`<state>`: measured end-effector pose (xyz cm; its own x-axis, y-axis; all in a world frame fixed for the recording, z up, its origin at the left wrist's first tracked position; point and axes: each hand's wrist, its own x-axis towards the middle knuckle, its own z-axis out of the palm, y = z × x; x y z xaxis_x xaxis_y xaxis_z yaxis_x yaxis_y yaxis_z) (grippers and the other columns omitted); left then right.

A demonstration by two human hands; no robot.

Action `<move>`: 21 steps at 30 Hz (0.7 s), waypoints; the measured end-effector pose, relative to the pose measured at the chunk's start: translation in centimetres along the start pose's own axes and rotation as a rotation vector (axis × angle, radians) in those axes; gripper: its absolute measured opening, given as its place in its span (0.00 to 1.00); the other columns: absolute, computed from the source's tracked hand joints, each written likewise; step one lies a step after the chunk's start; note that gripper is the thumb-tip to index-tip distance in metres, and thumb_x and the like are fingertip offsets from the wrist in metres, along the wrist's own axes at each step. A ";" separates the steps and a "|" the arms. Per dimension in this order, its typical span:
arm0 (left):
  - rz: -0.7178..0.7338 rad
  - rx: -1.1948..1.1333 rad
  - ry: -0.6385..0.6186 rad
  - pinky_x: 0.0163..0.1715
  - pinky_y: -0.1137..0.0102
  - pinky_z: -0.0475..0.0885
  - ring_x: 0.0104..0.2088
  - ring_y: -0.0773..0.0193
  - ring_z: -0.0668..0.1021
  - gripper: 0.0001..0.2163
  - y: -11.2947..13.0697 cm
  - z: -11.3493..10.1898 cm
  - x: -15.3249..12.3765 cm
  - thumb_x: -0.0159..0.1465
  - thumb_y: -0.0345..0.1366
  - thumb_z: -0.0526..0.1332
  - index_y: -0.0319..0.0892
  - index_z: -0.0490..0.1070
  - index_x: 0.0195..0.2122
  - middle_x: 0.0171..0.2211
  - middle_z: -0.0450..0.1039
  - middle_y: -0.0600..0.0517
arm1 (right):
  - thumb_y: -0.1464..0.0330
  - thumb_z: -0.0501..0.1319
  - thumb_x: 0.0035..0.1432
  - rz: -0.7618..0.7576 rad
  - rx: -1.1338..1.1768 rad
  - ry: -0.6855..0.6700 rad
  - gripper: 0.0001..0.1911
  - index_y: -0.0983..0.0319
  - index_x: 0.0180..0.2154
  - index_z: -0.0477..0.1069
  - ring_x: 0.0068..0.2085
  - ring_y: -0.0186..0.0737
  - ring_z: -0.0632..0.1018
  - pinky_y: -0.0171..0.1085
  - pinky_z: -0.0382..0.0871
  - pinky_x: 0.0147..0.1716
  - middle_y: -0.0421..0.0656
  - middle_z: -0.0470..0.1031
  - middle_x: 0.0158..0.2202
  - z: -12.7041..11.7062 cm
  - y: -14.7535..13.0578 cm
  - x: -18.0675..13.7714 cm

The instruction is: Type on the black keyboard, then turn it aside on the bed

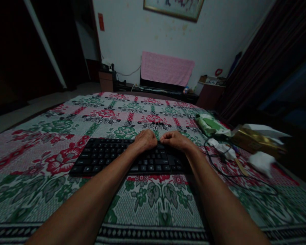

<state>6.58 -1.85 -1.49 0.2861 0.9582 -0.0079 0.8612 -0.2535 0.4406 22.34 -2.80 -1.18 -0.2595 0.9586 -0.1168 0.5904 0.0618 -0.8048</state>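
The black keyboard (153,162) is lying on the floral cloth (48,166), with the left hand (146,139) resting curled at its far edge and the right hand (175,140) resting bunched just beside, whether gripping it I cannot tell.

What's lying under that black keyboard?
Floral cloth shows around the keyboard, so it probably continues beneath. The part directly underneath is covered, so whether anything else lies there can't be seen.
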 end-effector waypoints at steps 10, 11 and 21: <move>0.093 0.014 0.070 0.31 0.73 0.64 0.31 0.64 0.73 0.13 0.3 -0.3 -0.1 0.52 0.38 0.50 0.43 0.73 0.28 0.29 0.73 0.48 | 0.65 0.55 0.44 -0.164 -0.124 0.061 0.11 0.66 0.27 0.68 0.23 0.28 0.65 0.28 0.58 0.22 0.38 0.67 0.23 -0.6 0.7 -0.1; 0.117 0.024 0.092 0.32 0.73 0.64 0.32 0.63 0.73 0.13 0.4 -0.2 -0.1 0.52 0.38 0.49 0.43 0.73 0.28 0.29 0.73 0.48 | 0.65 0.55 0.44 -0.166 -0.142 0.078 0.11 0.66 0.27 0.68 0.23 0.28 0.65 0.28 0.58 0.22 0.38 0.67 0.23 -0.6 0.7 -0.1; 0.153 0.050 0.090 0.31 0.72 0.63 0.33 0.62 0.73 0.14 -0.1 0.4 0.5 0.53 0.39 0.49 0.43 0.73 0.28 0.28 0.73 0.47 | 0.63 0.51 0.48 -0.183 -0.235 0.067 0.14 0.65 0.29 0.70 0.22 0.29 0.67 0.28 0.60 0.22 0.38 0.69 0.22 -2.1 2.0 2.3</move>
<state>6.82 -1.42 -1.90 0.3787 0.9152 0.1375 0.8308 -0.4017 0.3853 24.55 0.09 -1.86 -0.3314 0.9414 0.0629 0.7010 0.2902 -0.6515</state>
